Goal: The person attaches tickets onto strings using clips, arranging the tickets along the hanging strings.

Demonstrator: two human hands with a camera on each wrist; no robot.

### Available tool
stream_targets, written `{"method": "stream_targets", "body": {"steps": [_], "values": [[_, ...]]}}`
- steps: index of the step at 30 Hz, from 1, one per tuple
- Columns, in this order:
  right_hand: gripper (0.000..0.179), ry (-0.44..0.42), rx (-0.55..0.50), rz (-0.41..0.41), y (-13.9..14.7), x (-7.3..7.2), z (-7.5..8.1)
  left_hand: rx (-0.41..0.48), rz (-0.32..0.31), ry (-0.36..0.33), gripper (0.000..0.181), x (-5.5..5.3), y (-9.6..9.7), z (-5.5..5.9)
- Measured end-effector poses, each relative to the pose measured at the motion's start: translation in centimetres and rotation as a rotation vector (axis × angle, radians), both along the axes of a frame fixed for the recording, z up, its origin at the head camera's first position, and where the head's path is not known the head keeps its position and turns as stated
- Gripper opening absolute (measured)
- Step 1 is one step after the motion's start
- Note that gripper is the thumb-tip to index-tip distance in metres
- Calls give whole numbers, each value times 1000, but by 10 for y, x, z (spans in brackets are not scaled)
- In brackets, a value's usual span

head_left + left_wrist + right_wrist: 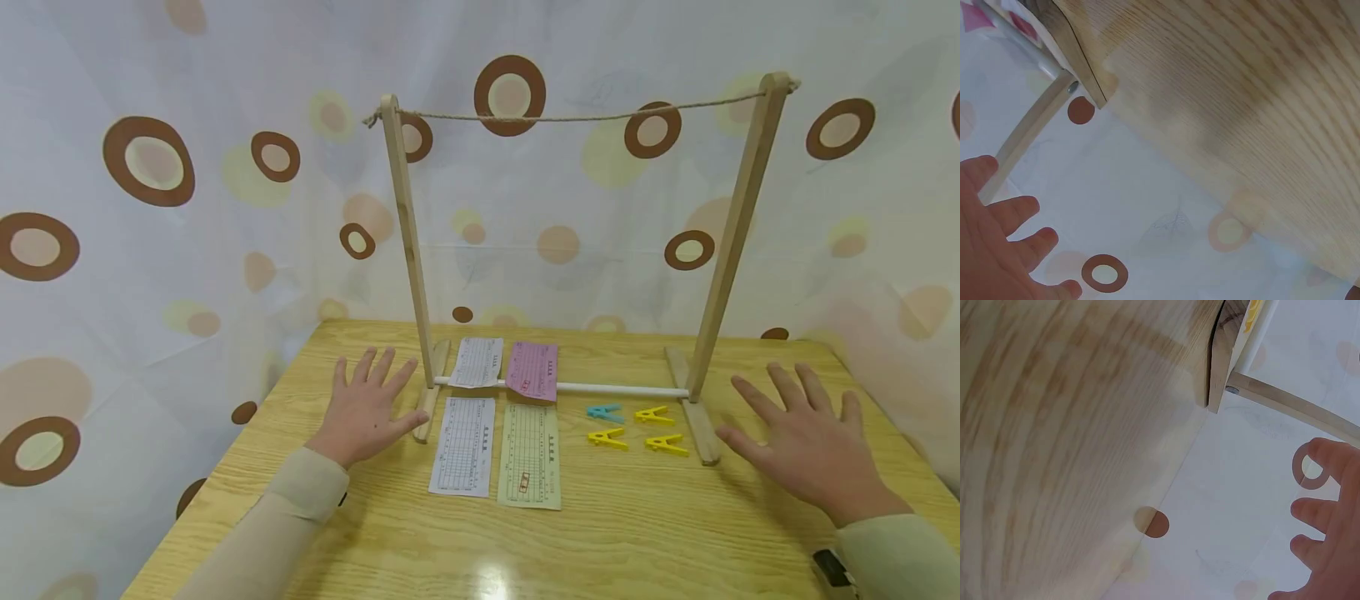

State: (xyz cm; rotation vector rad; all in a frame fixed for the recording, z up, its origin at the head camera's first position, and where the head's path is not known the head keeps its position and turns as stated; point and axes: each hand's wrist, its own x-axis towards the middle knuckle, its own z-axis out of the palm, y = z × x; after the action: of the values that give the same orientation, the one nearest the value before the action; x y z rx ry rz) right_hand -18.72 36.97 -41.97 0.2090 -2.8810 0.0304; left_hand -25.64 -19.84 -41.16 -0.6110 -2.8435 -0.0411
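Note:
My left hand point(365, 414) is spread with straight fingers by the left foot of a wooden frame point(408, 225), holding nothing. On the other side, my right hand point(817, 442) is spread too, right of the frame's right foot, with nothing in it. Between the hands lie four printed paper slips: a white one point(476, 362) and a pink one point(532, 371) across the white crossbar point(622, 390), a pale lilac one point(462, 446) and a yellow-green one point(529, 458) in front. A blue clothespin point(604, 413) and several yellow clothespins point(607, 439) lie right of the slips.
A thin rope point(577, 118) is strung between the tops of the frame's two posts, sagging slightly. The wooden table point(600, 542) ends at a patterned cloth point(225, 208) behind and at the sides. A dark strap device point(831, 568) sits at the right wrist.

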Motion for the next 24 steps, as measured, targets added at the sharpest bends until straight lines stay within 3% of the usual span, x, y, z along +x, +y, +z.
{"method": "stream_targets", "body": {"steps": [10,15,24], "values": [[75,5,-41,83,-7,-2,-2,-14,-70,-19,76,-1,6,-6],[74,-40,-57,86,-13,-4,-4,-20,-87,-59,73,-3,12,-12],[62,-109,-132,144,-22,-11,-12,45,-105,-170,68,-6,21,-17]]}}
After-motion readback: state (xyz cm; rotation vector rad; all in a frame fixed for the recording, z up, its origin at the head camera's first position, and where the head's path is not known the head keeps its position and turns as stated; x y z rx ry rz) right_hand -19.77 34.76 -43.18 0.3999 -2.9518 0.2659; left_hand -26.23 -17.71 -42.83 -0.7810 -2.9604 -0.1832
